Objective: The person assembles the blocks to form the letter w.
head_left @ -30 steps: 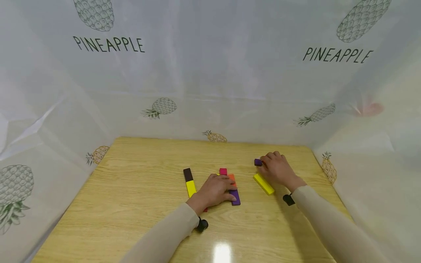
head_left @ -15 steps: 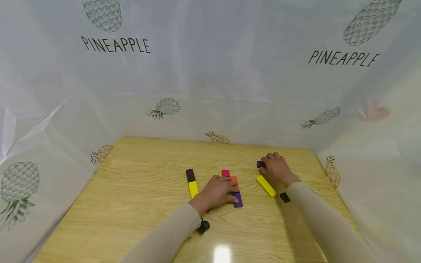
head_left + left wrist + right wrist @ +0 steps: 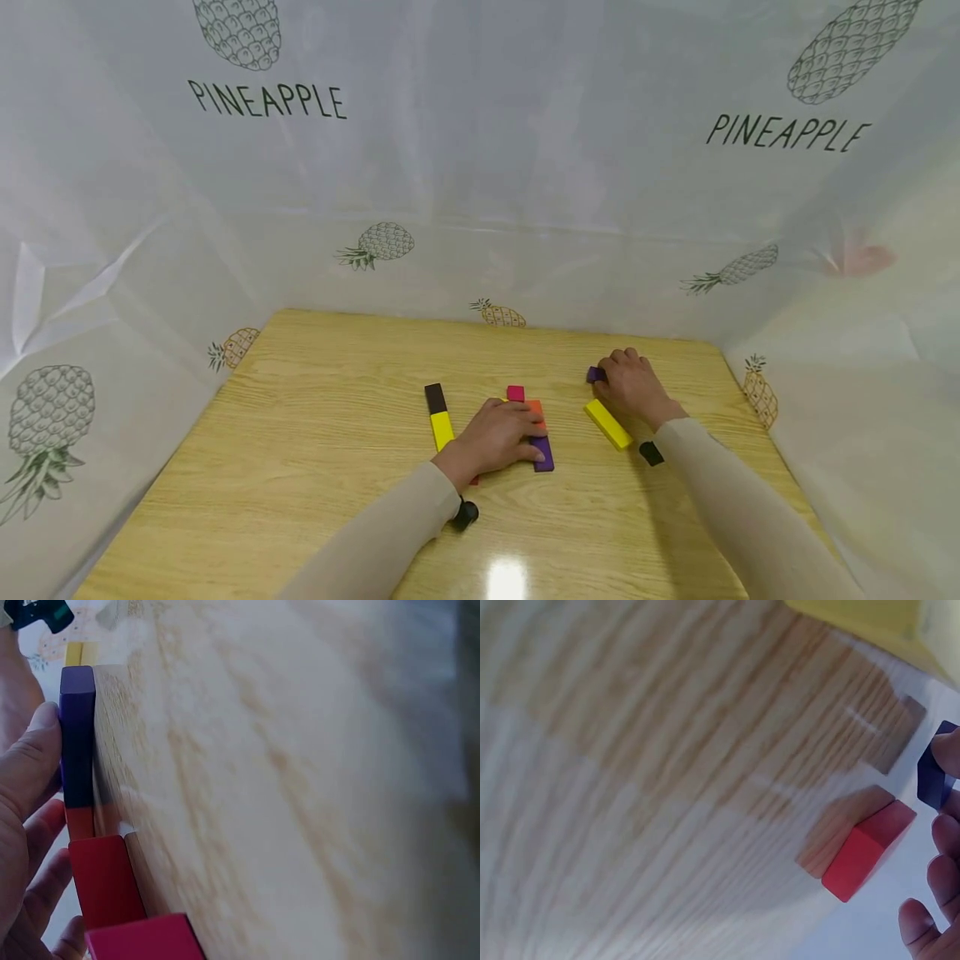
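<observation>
My left hand [image 3: 498, 435] lies over a group of coloured blocks in the middle of the table. Its thumb touches a purple block [image 3: 77, 735] and a fingertip reaches the orange block [image 3: 536, 408] at its far end. A red block [image 3: 109, 881] and a pink block [image 3: 146, 941] sit near the other fingers, which are extended. Farther right, my right hand [image 3: 633, 387] pinches a small dark purple block [image 3: 934, 772] between thumb and finger. A yellow block [image 3: 608, 424] lies beside that hand, and a red block [image 3: 866, 851] shows near its fingers in the right wrist view.
Left of my left hand, a black block [image 3: 435, 398] and a yellow block [image 3: 442, 427] stand end to end, partly covered by the hand. A pineapple-printed sheet [image 3: 487, 167] encloses the wooden table [image 3: 337, 400] at the back and sides.
My right hand has moved slightly left and closed its fingertips around the small purple block. The left hand keeps its place on the blocks. The head view has shifted a little.
</observation>
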The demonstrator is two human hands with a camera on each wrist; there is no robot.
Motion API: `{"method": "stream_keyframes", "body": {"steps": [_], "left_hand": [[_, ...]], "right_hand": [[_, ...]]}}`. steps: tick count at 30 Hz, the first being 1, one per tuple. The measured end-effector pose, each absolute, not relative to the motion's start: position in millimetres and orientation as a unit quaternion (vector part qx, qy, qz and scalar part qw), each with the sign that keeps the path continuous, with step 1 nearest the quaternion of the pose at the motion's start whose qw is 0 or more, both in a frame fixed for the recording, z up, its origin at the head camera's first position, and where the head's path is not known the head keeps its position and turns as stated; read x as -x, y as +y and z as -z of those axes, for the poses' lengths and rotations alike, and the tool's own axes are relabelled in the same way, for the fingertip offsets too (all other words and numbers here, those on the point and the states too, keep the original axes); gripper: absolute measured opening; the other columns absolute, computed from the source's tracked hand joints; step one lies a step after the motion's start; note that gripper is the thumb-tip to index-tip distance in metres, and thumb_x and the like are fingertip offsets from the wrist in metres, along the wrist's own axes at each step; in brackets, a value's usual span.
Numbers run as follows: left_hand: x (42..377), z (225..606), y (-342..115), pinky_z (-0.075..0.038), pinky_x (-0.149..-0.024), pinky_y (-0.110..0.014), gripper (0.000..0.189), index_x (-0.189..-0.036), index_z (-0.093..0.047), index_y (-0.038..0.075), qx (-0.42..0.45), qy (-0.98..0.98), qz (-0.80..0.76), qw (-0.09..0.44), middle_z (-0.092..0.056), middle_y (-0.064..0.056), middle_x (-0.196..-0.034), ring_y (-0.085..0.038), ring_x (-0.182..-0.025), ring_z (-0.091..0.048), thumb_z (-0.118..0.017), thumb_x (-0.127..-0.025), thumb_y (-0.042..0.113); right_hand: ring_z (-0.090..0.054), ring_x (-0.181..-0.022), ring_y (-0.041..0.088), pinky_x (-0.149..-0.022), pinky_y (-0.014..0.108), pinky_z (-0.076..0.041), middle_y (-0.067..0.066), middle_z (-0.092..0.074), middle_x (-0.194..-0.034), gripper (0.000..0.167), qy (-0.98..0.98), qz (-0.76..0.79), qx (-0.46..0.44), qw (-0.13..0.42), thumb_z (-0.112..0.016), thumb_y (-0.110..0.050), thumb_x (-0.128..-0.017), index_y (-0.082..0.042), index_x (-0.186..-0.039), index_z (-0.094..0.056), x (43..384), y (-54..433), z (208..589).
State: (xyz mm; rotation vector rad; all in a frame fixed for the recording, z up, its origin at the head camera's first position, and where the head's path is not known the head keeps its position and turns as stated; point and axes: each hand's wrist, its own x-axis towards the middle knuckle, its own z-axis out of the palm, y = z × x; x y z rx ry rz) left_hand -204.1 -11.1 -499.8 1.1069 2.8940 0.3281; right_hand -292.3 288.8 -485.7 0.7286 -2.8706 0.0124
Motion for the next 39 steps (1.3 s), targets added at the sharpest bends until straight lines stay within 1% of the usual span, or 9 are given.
{"method": "stream_keyframes", "body": {"steps": [6,14,21,24,28,32,39], "left_hand": [[203.7,498.3,-11.2,-0.041,-0.116,-0.045,0.046,-0.14,-0.07,0.036,-0.358,0.928,-0.106,0.01,-0.06,0.015,-0.151,-0.012,-0.148,-0.048,-0.062,-0.101,0.059],[203.7,496.9,-10.7,-0.04,-0.117,-0.046,0.047,-0.141,-0.07,0.035,-0.359,0.927,-0.105,0.015,-0.06,0.015,-0.151,-0.012,-0.148,-0.048,-0.061,-0.101,0.059],[203.6,497.4,-10.5,-0.04,-0.117,-0.046,0.048,-0.141,-0.07,0.035,-0.359,0.927,-0.105,0.012,-0.06,0.015,-0.151,-0.013,-0.148,-0.048,-0.061,-0.101,0.059],[203.5,496.9,-10.1,-0.041,-0.117,-0.046,0.048,-0.141,-0.07,0.034,-0.36,0.927,-0.103,0.01,-0.061,0.014,-0.151,-0.014,-0.148,-0.049,-0.062,-0.101,0.058],[203.9,497.8,-9.8,-0.042,-0.116,-0.046,0.049,-0.142,-0.069,0.033,-0.362,0.927,-0.099,0.012,-0.061,0.013,-0.151,-0.014,-0.148,-0.049,-0.062,-0.101,0.058],[205.3,498.7,-9.2,-0.041,-0.117,-0.046,0.049,-0.142,-0.069,0.034,-0.359,0.928,-0.096,0.015,-0.06,0.014,-0.151,-0.014,-0.148,-0.048,-0.061,-0.1,0.059],[206.1,498.7,-8.0,-0.04,-0.118,-0.047,0.049,-0.142,-0.069,0.033,-0.352,0.931,-0.098,0.02,-0.06,0.014,-0.151,-0.014,-0.149,-0.048,-0.063,-0.101,0.058]], "right_hand": [[-0.057,-0.106,0.039,-0.091,0.056,-0.051,0.02,-0.067,-0.118,0.034,-0.961,-0.01,-0.252,0.116,-0.075,-0.024,-0.098,0.001,-0.121,-0.071,282.8,288.2,481.8],[-0.059,-0.1,0.035,-0.088,0.054,-0.053,0.016,-0.068,-0.111,0.036,-0.949,0.0,-0.284,0.138,-0.079,-0.029,-0.096,0.0,-0.116,-0.073,259.7,282.5,478.2],[-0.057,-0.095,0.031,-0.082,0.052,-0.053,0.01,-0.065,-0.101,0.034,-0.935,-0.006,-0.312,0.168,-0.086,-0.027,-0.089,-0.002,-0.109,-0.074,235.4,275.9,482.1],[-0.058,-0.093,0.031,-0.082,0.052,-0.054,0.01,-0.065,-0.099,0.033,-0.927,-0.016,-0.327,0.18,-0.087,-0.026,-0.088,-0.002,-0.106,-0.074,225.9,273.0,483.7],[-0.057,-0.088,0.028,-0.079,0.047,-0.053,0.01,-0.067,-0.095,0.03,-0.916,-0.007,-0.35,0.195,-0.087,-0.024,-0.086,-0.002,-0.102,-0.074,214.2,270.0,486.2],[-0.053,-0.083,0.025,-0.073,0.043,-0.049,0.007,-0.066,-0.091,0.028,-0.916,0.0,-0.355,0.187,-0.086,-0.026,-0.086,-0.004,-0.098,-0.074,202.3,267.2,487.7],[-0.05,-0.084,0.02,-0.072,0.037,-0.043,0.0,-0.064,-0.091,0.023,-0.926,-0.022,-0.347,0.148,-0.082,-0.027,-0.088,-0.009,-0.097,-0.073,185.5,264.7,493.6]]}}
